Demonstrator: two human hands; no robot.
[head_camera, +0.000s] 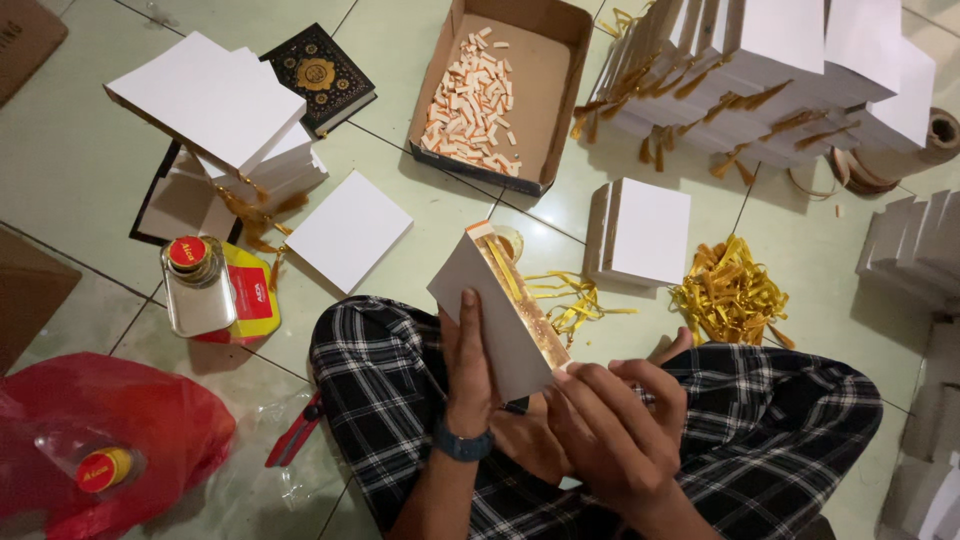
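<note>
My left hand grips a white book block from its flat side, holding it tilted on edge above my lap. A gold ribbon runs along its glued spine, which faces up. My right hand pinches at the near end of that spine, fingers curled together. I sit cross-legged in black-and-white checked trousers on a tiled floor. A dark watch sits on my left wrist.
A glue tin with a red cap stands left. A cardboard box of small paper strips lies ahead. White book blocks and stacks surround me, with a gold ribbon pile, a black book, a red bag.
</note>
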